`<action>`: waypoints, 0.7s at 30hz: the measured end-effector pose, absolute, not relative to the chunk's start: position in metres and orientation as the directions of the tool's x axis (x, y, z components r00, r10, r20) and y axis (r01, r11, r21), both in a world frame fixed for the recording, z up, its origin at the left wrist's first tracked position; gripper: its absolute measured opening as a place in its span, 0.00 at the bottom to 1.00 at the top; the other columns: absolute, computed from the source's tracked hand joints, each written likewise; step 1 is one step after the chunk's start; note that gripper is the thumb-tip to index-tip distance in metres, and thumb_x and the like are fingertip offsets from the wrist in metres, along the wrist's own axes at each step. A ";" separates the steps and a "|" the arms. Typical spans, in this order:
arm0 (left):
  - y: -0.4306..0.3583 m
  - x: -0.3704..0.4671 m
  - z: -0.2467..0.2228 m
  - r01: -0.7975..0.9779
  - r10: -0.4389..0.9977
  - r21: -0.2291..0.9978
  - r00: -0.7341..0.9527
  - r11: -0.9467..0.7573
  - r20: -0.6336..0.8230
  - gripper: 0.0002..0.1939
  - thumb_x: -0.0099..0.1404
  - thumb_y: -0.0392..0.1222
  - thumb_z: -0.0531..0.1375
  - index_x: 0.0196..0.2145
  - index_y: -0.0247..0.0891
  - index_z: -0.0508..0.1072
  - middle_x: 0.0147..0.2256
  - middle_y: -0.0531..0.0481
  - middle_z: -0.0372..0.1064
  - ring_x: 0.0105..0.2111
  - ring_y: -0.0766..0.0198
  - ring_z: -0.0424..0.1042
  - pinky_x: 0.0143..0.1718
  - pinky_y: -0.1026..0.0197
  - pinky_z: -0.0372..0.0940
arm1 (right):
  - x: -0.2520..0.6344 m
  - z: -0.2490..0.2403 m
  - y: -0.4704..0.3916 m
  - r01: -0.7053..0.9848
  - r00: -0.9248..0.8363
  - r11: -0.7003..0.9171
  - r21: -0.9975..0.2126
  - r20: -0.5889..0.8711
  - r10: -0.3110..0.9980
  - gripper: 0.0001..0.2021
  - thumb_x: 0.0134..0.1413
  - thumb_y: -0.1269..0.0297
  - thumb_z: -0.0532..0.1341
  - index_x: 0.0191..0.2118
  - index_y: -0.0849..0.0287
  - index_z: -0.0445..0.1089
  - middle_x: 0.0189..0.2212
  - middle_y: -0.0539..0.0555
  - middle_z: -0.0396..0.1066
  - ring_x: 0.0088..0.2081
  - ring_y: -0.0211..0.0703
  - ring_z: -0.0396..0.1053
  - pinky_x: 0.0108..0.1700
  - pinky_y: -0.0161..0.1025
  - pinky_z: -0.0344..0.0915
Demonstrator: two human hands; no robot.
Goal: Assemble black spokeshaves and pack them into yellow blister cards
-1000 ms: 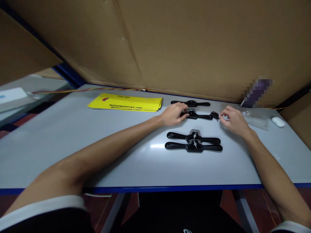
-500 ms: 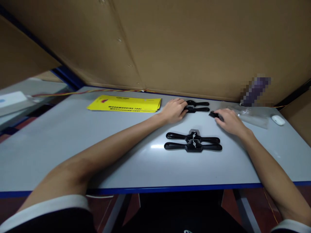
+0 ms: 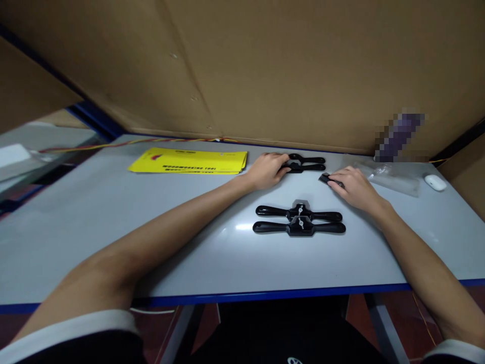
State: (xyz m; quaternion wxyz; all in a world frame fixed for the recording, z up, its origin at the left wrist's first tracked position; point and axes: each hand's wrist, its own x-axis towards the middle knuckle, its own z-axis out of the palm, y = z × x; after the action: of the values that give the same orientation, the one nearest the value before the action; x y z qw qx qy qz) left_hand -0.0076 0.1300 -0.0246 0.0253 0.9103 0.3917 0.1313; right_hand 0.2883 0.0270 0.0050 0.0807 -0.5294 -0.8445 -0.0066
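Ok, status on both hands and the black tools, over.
Left hand covering left ends of two far black tools. Right hand holding small dark piece. Two nearer black tools untouched. Plastic bag beside right hand.

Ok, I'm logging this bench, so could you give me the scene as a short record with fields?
Left hand: left hand, fingers at the left part of the far tools
Right hand: right hand, holding a black part
Near tools: two black near tools, one just behind the other, silvery pieces at their middles
Left side: yellow cards, stacked
Right side: clear bag, white mouse
Surface: grey table
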 end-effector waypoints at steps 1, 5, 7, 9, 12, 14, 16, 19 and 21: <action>0.131 -0.008 -0.025 0.704 0.720 0.160 0.657 -0.692 0.223 0.15 0.76 0.44 0.53 0.51 0.34 0.74 0.49 0.36 0.79 0.50 0.44 0.78 0.48 0.49 0.68 | 0.288 0.005 0.027 0.891 -0.435 0.448 -0.077 0.143 0.889 0.21 0.75 0.60 0.52 0.50 0.60 0.82 0.53 0.64 0.82 0.51 0.62 0.74 0.53 0.56 0.66; 0.132 -0.010 -0.028 0.710 0.733 0.189 0.634 -0.678 0.247 0.14 0.75 0.45 0.54 0.50 0.37 0.75 0.48 0.38 0.80 0.49 0.45 0.78 0.47 0.50 0.68 | 0.289 0.005 0.027 0.883 -0.443 0.460 -0.093 0.157 0.883 0.19 0.74 0.61 0.54 0.52 0.59 0.82 0.53 0.64 0.82 0.52 0.61 0.75 0.53 0.56 0.66; 0.132 -0.010 -0.029 0.713 0.736 0.197 0.623 -0.673 0.264 0.14 0.74 0.45 0.55 0.50 0.37 0.75 0.49 0.37 0.79 0.50 0.44 0.77 0.49 0.49 0.68 | 0.290 0.004 0.028 0.881 -0.444 0.462 -0.098 0.165 0.881 0.18 0.73 0.61 0.54 0.53 0.58 0.82 0.53 0.63 0.82 0.51 0.61 0.75 0.53 0.56 0.66; 0.131 -0.009 -0.030 0.714 0.740 0.208 0.612 -0.668 0.278 0.14 0.74 0.45 0.56 0.50 0.37 0.76 0.49 0.37 0.79 0.51 0.42 0.76 0.50 0.47 0.68 | 0.291 0.003 0.028 0.880 -0.443 0.463 -0.104 0.173 0.880 0.18 0.74 0.61 0.55 0.51 0.57 0.83 0.52 0.62 0.83 0.51 0.61 0.75 0.53 0.55 0.66; 0.130 -0.009 -0.032 0.722 0.748 0.212 0.598 -0.659 0.287 0.15 0.74 0.45 0.55 0.49 0.37 0.76 0.48 0.37 0.79 0.52 0.41 0.75 0.53 0.44 0.68 | 0.291 0.001 0.028 0.878 -0.440 0.464 -0.120 0.185 0.879 0.17 0.73 0.60 0.56 0.49 0.56 0.83 0.51 0.62 0.83 0.51 0.61 0.76 0.53 0.56 0.66; 0.131 -0.009 -0.033 0.714 0.741 0.216 0.600 -0.666 0.300 0.15 0.74 0.46 0.55 0.50 0.36 0.76 0.49 0.37 0.78 0.53 0.42 0.74 0.54 0.44 0.67 | 0.291 -0.001 0.028 0.875 -0.436 0.465 -0.136 0.199 0.878 0.17 0.73 0.59 0.57 0.49 0.55 0.84 0.50 0.62 0.83 0.50 0.61 0.76 0.53 0.56 0.66; 0.130 -0.010 -0.033 0.694 0.723 0.224 0.607 -0.684 0.329 0.15 0.73 0.45 0.55 0.49 0.36 0.76 0.52 0.37 0.77 0.54 0.44 0.72 0.56 0.44 0.66 | 0.291 -0.002 0.029 0.870 -0.431 0.466 -0.159 0.211 0.877 0.16 0.72 0.60 0.57 0.49 0.54 0.83 0.50 0.61 0.83 0.50 0.60 0.76 0.53 0.57 0.67; 0.128 -0.011 -0.032 0.670 0.695 0.217 0.617 -0.710 0.369 0.15 0.74 0.46 0.55 0.48 0.36 0.76 0.55 0.36 0.74 0.55 0.45 0.70 0.58 0.44 0.65 | 0.292 -0.002 0.029 0.864 -0.424 0.464 -0.198 0.212 0.881 0.15 0.69 0.64 0.58 0.50 0.55 0.83 0.50 0.61 0.83 0.51 0.59 0.76 0.55 0.57 0.67; 0.126 -0.011 -0.030 0.662 0.684 0.212 0.623 -0.719 0.380 0.15 0.75 0.46 0.53 0.48 0.36 0.76 0.56 0.36 0.73 0.55 0.45 0.69 0.57 0.43 0.65 | 0.292 -0.002 0.029 0.857 -0.424 0.465 -0.220 0.209 0.881 0.15 0.68 0.65 0.58 0.50 0.55 0.82 0.51 0.60 0.83 0.51 0.58 0.76 0.56 0.57 0.67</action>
State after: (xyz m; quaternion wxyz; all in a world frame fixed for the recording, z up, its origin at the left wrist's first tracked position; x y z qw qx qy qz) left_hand -0.0107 0.1263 -0.0303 0.0256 0.9004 0.3737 0.2216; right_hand 0.2919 0.0293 -0.0016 0.1485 -0.5156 -0.8429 0.0398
